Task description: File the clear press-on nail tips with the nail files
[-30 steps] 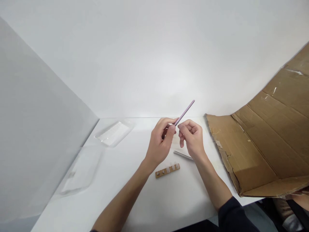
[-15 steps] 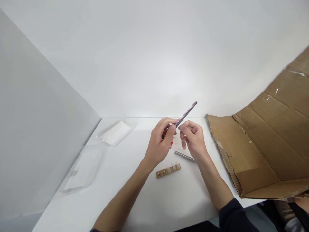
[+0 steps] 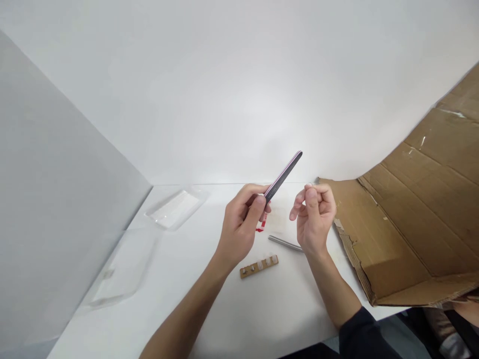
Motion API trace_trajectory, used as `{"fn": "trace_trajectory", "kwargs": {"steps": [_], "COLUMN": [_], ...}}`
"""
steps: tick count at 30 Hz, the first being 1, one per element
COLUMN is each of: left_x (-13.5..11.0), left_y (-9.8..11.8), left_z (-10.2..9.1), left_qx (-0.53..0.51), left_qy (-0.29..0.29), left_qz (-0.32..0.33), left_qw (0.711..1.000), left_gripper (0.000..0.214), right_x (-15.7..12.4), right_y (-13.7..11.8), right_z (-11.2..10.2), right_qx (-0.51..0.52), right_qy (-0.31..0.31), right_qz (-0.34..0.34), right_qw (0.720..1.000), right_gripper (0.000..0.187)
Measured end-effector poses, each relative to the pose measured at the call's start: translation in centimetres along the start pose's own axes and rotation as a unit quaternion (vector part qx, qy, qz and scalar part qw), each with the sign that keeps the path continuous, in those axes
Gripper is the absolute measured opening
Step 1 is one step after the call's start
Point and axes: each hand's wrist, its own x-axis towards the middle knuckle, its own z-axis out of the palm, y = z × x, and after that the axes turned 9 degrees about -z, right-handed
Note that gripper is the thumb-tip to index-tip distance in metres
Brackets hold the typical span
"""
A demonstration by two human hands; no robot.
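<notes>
My left hand is closed on the lower end of a long grey and pink nail file, which points up and to the right. My right hand is raised beside it, a little apart from the file, fingers curled into a pinch; whether it holds anything I cannot make out. Below the hands, on the white table, lie a grey metal stick, a small brown strip carrying several pale fake nails, and a small red item half hidden by my left thumb.
A large flattened cardboard box leans at the right, over the table's edge. Two clear plastic trays lie at the left, one at the back and one nearer. A grey partition wall stands along the left side.
My right hand has drawn away from the file, moving right and up with fingers curled. My left hand has turned the file so its flat grey face shows.
</notes>
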Motion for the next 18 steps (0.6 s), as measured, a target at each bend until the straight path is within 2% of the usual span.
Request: {"fn": "trace_trajectory", "kwargs": {"steps": [4, 7, 10, 18], "left_x": [-0.09, -0.16, -0.17, -0.22], "left_y": [0.02, 0.01, 0.03, -0.08], "left_z": [-0.10, -0.16, -0.11, 0.27], "left_qx": [-0.064, -0.106, -0.099, -0.034], "left_qy": [-0.013, -0.018, -0.015, -0.023], "left_qz": [0.001, 0.008, 0.016, 0.060], "left_qw": [0.998, 0.994, 0.995, 0.997], "left_gripper": [0.024, 0.024, 0.024, 0.025], "right_x": [0.02, 0.19, 0.38, 0.73], "right_y": [-0.17, -0.31, -0.50, -0.76], "right_z": [-0.12, -0.30, -0.39, -0.13], "right_qx": [0.009, 0.011, 0.016, 0.023], "right_qy": [-0.012, -0.066, -0.103, -0.109], "right_qz": [0.024, 0.081, 0.137, 0.198], "right_qw": [1.000, 0.994, 0.985, 0.974], "right_gripper": [0.032, 0.033, 0.033, 0.031]}}
